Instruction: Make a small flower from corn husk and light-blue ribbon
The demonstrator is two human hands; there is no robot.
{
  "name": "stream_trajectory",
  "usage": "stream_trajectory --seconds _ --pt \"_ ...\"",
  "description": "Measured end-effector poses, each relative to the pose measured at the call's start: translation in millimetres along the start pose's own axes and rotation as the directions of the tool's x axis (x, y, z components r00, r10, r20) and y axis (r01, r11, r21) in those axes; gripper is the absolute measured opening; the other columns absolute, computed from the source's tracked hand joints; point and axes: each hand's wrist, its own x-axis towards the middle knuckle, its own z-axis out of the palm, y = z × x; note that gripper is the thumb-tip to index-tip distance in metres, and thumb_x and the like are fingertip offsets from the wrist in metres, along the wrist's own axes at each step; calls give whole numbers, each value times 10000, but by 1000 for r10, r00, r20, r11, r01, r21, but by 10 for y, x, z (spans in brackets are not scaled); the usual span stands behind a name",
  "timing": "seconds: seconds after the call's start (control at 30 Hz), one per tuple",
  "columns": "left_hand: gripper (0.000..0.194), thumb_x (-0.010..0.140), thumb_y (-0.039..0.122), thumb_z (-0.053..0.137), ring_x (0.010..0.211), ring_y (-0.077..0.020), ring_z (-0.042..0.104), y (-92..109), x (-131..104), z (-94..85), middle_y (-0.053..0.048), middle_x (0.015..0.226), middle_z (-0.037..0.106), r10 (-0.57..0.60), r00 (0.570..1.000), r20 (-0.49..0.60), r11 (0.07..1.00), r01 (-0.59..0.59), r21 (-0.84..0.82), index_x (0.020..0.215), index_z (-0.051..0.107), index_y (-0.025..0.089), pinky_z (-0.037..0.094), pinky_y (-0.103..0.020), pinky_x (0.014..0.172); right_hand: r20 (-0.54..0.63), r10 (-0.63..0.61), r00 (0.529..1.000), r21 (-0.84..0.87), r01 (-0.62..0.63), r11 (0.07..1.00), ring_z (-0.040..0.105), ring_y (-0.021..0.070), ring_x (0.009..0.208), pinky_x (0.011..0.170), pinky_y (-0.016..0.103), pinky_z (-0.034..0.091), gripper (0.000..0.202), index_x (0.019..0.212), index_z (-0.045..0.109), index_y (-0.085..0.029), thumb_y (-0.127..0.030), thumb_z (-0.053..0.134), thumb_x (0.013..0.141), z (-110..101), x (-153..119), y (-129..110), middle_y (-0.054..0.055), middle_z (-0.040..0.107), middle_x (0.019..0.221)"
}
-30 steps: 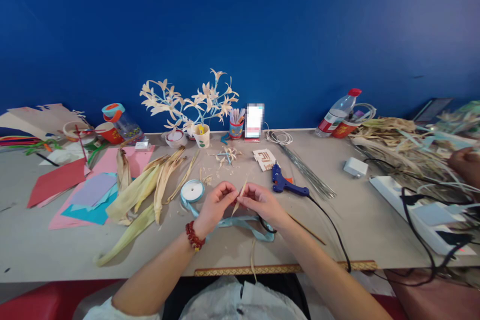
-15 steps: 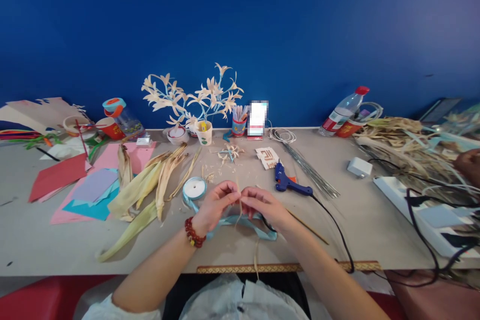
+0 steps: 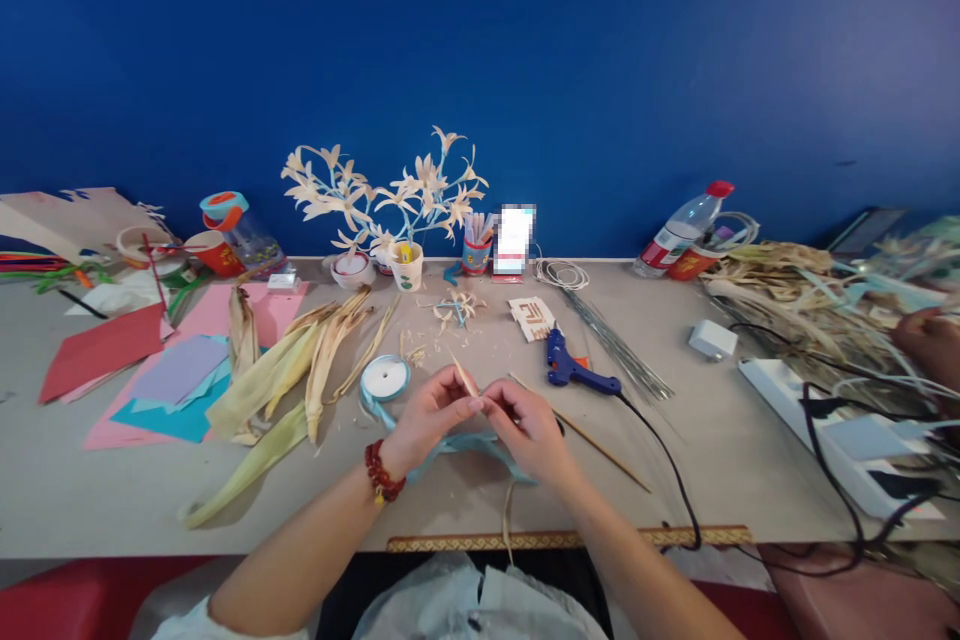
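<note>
My left hand (image 3: 437, 415), with a red bead bracelet at the wrist, pinches a thin pale husk strip (image 3: 463, 377) whose tip points up and away. Against it, fingertips meeting, is my right hand (image 3: 525, 425), its thumb and index finger closed at the strip's lower end. Light blue ribbon (image 3: 466, 444) lies on the table beneath both hands and leads to a white ribbon spool (image 3: 385, 377) left of them. A thin brown stick (image 3: 604, 445) rests to the right of my right hand. Another husk strip (image 3: 508, 520) hangs over the table's front edge.
Husks (image 3: 274, 380) and coloured paper (image 3: 180, 370) lie left. Behind stand husk flowers (image 3: 424, 182) in a cup (image 3: 407, 270). A blue glue gun (image 3: 577, 367), wires (image 3: 619, 345) and a power strip (image 3: 810, 440) are at right. Another person's hand (image 3: 930, 340) shows at the far right.
Both hands have come slightly nearer the body, and the strip between them now tilts up to the left. The view has shifted a little. At far right the other person's hand has moved slightly.
</note>
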Motion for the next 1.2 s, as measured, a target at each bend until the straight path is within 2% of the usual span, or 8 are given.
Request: stream_trajectory --seconds 0.17,0.33,0.5,0.6,0.77,0.9,1.07,1.2 --pt "183 834 312 634 665 -104 510 -7 7 -6 16 716 534 18 999 -46 997 -15 74 758 561 163 413 -245 672 30 -81 996 -378 86 922 564 159 671 623 261 398 212 977 601 -219 -356 439 963 -302 -48 -26 15 638 783" --pt "186 823 321 636 646 -106 525 -21 51 -41 19 679 558 -38 994 -107 999 41 28 755 564 163 430 -245 673 142 47 989 -741 75 667 625 206 811 659 277 414 104 932 602 -214 -268 527 884 -701 -261 78 51 664 935" --pt "209 798 311 671 627 -91 530 -76 74 -52 24 658 573 -88 984 -155 996 91 12 734 547 155 434 -221 652 72 155 985 -900 -3 435 638 254 912 639 284 406 273 1051 588 -193 -201 556 780 -664 -402 129 91 660 1043" --pt "229 796 308 675 618 -89 527 -85 76 -68 24 645 581 -97 981 -167 995 95 -19 709 525 159 433 -214 639 29 196 980 -899 -60 433 640 258 867 624 286 393 214 957 623 -182 -205 555 755 -628 -349 92 88 676 957" --pt "214 798 313 676 622 -89 534 -59 73 -92 24 655 587 -96 977 -193 994 82 -79 716 558 155 438 -214 642 9 311 950 -683 -222 696 576 184 632 554 264 355 204 915 657 -198 -226 568 733 -805 -273 87 14 621 685" --pt "192 803 304 674 646 -91 545 -44 56 -75 25 677 584 -68 975 -210 992 44 -117 716 592 154 451 -225 666 77 340 937 -275 -308 911 517 149 572 528 252 360 190 896 638 -185 -262 602 727 -906 -303 162 -3 581 665" --pt "148 829 288 649 687 -101 573 -6 41 -32 -10 814 642 15 971 -237 978 -64 -200 767 631 155 472 -253 689 128 344 930 334 -367 868 435 70 453 403 195 309 333 868 523 -206 -464 693 747 -654 -365 145 -3 583 775" --pt "133 854 259 616 799 -142 611 48 41 -27 -54 957 677 105 963 -249 944 -175 -280 765 611 160 492 -293 722 128 265 956 460 -294 838 373 49 410 377 183 301 456 845 468 -214 -561 731 709 -343 -398 88 -29 550 691"
